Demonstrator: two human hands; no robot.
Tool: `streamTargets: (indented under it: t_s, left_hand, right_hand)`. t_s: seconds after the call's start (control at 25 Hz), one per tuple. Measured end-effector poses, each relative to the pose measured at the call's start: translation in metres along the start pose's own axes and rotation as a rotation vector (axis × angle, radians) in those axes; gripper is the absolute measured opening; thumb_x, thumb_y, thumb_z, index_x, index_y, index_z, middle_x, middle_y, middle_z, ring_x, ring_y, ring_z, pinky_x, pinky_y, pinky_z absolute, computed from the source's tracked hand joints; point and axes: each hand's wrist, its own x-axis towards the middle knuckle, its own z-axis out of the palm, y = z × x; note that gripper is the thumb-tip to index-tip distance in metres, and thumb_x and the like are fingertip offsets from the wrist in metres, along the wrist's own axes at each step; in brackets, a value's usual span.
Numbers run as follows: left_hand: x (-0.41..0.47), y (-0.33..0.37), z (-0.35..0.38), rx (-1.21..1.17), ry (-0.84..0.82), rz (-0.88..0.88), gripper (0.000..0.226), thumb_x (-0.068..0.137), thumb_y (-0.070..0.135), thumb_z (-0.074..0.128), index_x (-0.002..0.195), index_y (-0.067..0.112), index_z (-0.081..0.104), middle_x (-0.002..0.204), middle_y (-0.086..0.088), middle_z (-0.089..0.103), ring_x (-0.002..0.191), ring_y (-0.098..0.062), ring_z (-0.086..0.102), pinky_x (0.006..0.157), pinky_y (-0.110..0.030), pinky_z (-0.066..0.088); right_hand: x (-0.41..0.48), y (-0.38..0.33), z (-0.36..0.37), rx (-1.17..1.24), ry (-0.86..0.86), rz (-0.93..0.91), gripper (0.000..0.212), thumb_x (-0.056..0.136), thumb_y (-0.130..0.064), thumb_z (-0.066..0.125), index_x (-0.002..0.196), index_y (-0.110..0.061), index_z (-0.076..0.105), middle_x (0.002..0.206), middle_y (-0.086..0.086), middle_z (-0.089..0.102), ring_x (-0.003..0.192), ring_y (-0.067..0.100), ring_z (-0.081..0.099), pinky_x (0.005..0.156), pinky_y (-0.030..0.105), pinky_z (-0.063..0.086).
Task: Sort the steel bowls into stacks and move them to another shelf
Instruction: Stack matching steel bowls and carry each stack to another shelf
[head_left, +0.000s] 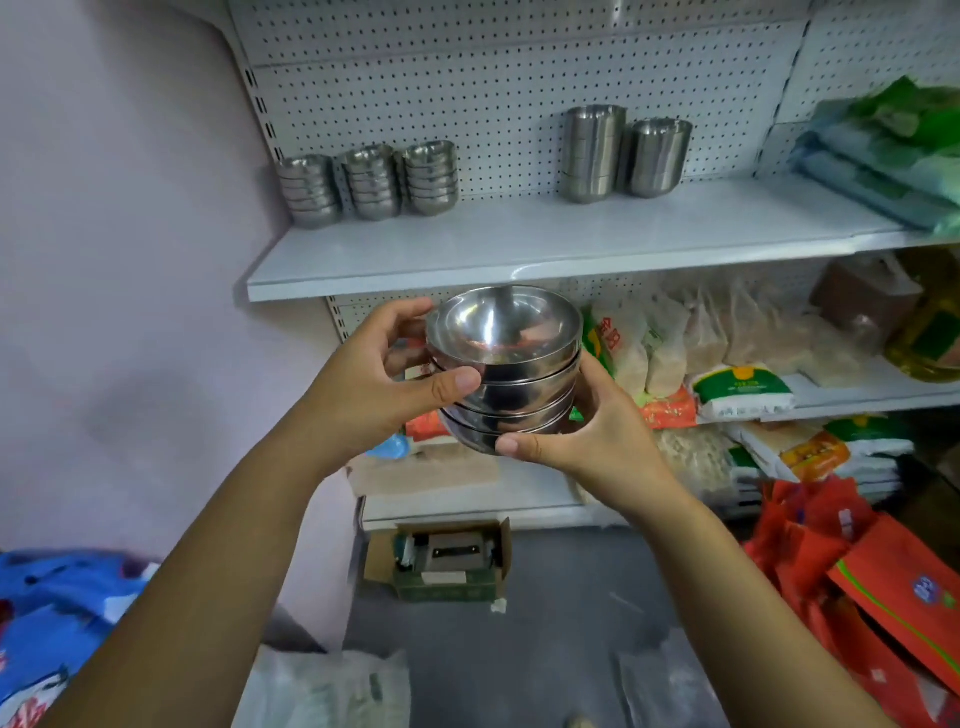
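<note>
I hold a stack of several steel bowls (506, 364) in mid-air, in front of and below the white upper shelf (519, 244). My left hand (387, 382) grips the stack's left side, thumb across the front. My right hand (587, 426) cups its lower right side, thumb under the bottom bowl. On the upper shelf stand three short stacks of small steel bowls (371, 182) at the left. Two taller stacks of deeper steel bowls (623, 153) stand further right on the same shelf.
Green and blue packets (883, 150) lie on the upper shelf's right end. Bagged food (727, 353) fills the lower shelves. An open cardboard box (447, 561) sits on the grey floor, red bags (857, 571) at right, blue cloth (57, 613) at left.
</note>
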Motion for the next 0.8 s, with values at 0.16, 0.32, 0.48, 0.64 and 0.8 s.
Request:
streamTargets:
  t_s: [0.16,0.32,0.48,0.64,0.8]
  left_hand:
    - [0.085,-0.001,0.005,0.054,0.058,-0.047,0.089,0.061,0.049,0.095,0.138,0.034,0.053,0.128,0.018,0.064,0.117,0.002,0.065,0.100,-0.026,0.054]
    - [0.154,-0.015,0.005,0.075,0.131,-0.028,0.092,0.058,0.048,0.097,0.137,0.033,0.054,0.123,0.012,0.070,0.113,0.002,0.067,0.101,-0.022,0.051]
    - [0.212,-0.028,-0.005,0.105,0.145,0.015,0.083,0.064,0.040,0.087,0.139,0.030,0.052,0.127,0.012,0.068,0.117,0.001,0.065,0.099,-0.020,0.053]
    - [0.271,-0.038,-0.030,0.223,0.143,0.145,0.063,0.071,0.042,0.085,0.129,0.035,0.062,0.131,0.022,0.065,0.125,0.006,0.057,0.101,-0.017,0.045]
    - [0.337,-0.047,-0.053,0.295,0.082,0.177,0.042,0.071,0.044,0.082,0.112,0.036,0.074,0.135,0.022,0.063,0.122,0.007,0.058,0.101,-0.015,0.045]
  right_hand:
    - [0.087,0.020,-0.023,-0.018,-0.059,0.018,0.084,0.059,-0.026,0.101,0.130,-0.034,0.057,0.119,-0.016,0.071,0.112,-0.005,0.063,0.089,0.008,0.048]
    - [0.167,0.042,-0.039,-0.015,-0.086,0.006,0.087,0.059,-0.023,0.100,0.134,-0.033,0.056,0.121,-0.019,0.070,0.114,-0.007,0.062,0.094,0.011,0.049]
    - [0.233,0.064,-0.035,0.023,-0.077,0.003,0.101,0.054,-0.028,0.100,0.143,-0.029,0.051,0.128,-0.013,0.068,0.120,0.000,0.062,0.102,0.023,0.053]
    - [0.296,0.084,-0.024,0.017,-0.032,-0.025,0.101,0.055,-0.034,0.099,0.143,-0.030,0.050,0.129,-0.010,0.068,0.124,0.009,0.063,0.106,0.039,0.053]
    - [0.349,0.101,-0.019,0.011,0.020,-0.017,0.102,0.058,-0.029,0.100,0.145,-0.032,0.047,0.131,-0.008,0.066,0.124,0.009,0.062,0.104,0.033,0.054]
